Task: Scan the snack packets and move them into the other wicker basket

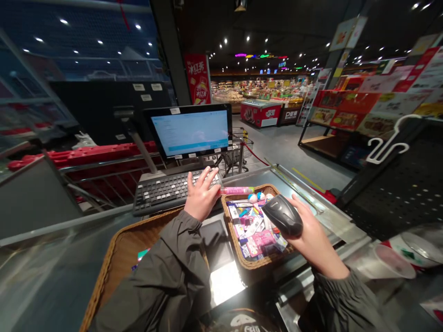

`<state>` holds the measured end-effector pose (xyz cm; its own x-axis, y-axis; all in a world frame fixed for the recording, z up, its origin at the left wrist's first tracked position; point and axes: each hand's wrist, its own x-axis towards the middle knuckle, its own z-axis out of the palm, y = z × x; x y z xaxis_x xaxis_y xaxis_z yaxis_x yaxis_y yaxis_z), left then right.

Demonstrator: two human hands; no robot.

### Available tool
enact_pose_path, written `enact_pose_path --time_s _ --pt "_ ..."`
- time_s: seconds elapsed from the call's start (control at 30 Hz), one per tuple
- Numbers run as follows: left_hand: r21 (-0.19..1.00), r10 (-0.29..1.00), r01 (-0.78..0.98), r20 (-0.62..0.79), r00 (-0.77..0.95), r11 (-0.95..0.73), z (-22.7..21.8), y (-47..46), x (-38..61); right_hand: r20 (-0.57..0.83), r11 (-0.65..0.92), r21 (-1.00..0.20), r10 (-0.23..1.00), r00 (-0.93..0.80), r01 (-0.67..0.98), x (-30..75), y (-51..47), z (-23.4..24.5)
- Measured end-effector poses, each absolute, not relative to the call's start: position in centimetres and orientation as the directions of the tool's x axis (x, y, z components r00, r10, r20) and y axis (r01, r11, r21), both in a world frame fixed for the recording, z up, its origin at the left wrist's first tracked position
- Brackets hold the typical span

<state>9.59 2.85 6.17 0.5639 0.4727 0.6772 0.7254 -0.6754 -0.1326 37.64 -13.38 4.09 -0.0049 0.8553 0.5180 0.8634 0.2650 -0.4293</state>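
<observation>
My left hand (202, 196) is over the right end of a black keyboard (162, 189), its fingers stretched across the keys. A slim pink tube-shaped package (238, 190) sticks out to the right from beside my left thumb, apparently gripped there; its near end is hidden by the hand. My right hand (308, 226) is wrapped round a black barcode scanner (283, 216), above the right side of a wicker basket (242, 263). Small colourful packets (259, 242) fill that basket, with several round white-and-blue items (256, 197) at its far edge.
A lit monitor (192, 129) stands behind the keyboard. To the left, a larger wicker basket (110, 258) is partly covered by my sleeve. White hangers (387, 143) hang at the right, above plastic cups (391, 260). The metal counter (44, 263) extends left.
</observation>
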Motion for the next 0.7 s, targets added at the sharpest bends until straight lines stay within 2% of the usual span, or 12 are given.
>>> enact_pose_path --time_s 0.17,0.37,0.53,0.7 --pt "-0.104 0.493 0.768 0.71 0.503 -0.632 6.8 1.3 6.4 0.494 0.276 -0.449 0.869 -0.021 0.85 35.5 -13.1 4.5" --pt "-0.076 0.517 0.812 0.736 0.437 -0.578 7.1 0.3 2.9 0.503 0.326 -0.384 0.858 -0.1 0.864 33.3 -12.9 4.6" --pt "-0.045 0.584 0.846 0.704 0.404 -0.531 7.4 -0.2 0.4 0.554 0.425 -0.34 0.811 -0.187 0.839 30.8 -12.8 5.2" --pt "-0.037 0.621 0.86 0.677 0.396 -0.508 7.2 -0.7 -1.4 0.545 0.479 -0.29 0.794 -0.268 0.829 28.8 -12.4 5.3"
